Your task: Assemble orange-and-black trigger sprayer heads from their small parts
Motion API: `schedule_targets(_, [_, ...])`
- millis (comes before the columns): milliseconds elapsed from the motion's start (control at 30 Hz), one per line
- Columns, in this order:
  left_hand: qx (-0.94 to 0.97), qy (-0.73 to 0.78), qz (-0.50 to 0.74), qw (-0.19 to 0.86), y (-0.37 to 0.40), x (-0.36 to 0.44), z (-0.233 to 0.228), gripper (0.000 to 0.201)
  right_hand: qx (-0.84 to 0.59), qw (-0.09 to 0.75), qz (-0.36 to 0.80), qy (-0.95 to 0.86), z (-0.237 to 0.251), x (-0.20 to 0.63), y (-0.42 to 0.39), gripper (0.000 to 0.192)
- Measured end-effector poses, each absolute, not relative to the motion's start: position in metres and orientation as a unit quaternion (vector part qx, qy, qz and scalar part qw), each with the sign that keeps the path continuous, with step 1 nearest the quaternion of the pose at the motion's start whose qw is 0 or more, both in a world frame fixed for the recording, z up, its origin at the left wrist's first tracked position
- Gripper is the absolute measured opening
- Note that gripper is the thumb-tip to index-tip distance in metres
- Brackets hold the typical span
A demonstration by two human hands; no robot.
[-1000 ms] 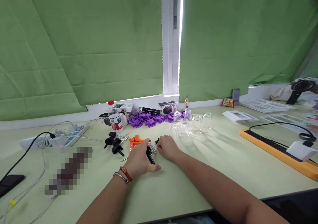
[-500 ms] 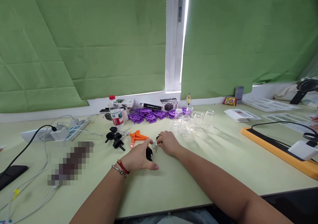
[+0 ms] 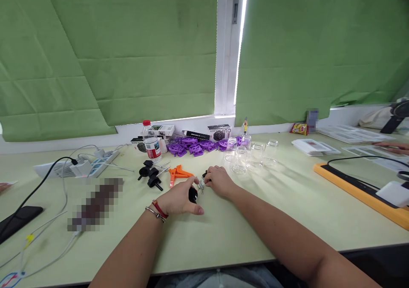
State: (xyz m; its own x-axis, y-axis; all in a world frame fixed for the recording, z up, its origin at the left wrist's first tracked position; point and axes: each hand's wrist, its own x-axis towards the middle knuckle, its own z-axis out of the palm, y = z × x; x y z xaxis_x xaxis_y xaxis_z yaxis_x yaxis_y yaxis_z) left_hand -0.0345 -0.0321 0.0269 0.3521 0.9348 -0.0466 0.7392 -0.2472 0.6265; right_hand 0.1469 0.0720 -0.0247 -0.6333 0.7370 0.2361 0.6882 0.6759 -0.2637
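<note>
Both forearms stretch forward and converge, the left hand (image 3: pixel 177 199) lying palm down with fingers loosely curled, the right hand (image 3: pixel 220 181) curled, fingertips pinched together.

A single head-worn camera looks forward and slightly down across the pale green table (image 3: pixel 243 220) toward the green window blinds (image 3: pixel 128 53). It sits close above the person's forearms, with the left hand (image 3: pixel 179 199) and right hand (image 3: pixel 220 181) near mid-frame. The wide lens bends the frame edges.
</note>
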Motion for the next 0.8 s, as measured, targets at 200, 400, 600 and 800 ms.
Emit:
schedule_targets(200, [0.774,0.545,0.153,0.284,-0.032,-0.035,0.027,0.079,-0.372,0.144,0.038,-0.916,-0.025,0.144,0.069,0.009])
schedule_targets(400, [0.775,0.547,0.156,0.275,-0.033,-0.035,0.028,0.081,-0.355,0.166,0.017,-0.92,-0.006,0.152,0.053,0.013])
schedule_targets(600, [0.775,0.53,0.166,0.301,-0.031,-0.036,0.026,0.072,-0.18,0.23,0.012,-0.956,0.01,0.154,0.017,0.015])
schedule_targets(800, [0.769,0.522,0.168,0.33,-0.029,-0.038,0.024,0.071,-0.1,0.224,-0.058,-0.968,-0.003,0.147,0.016,0.017])
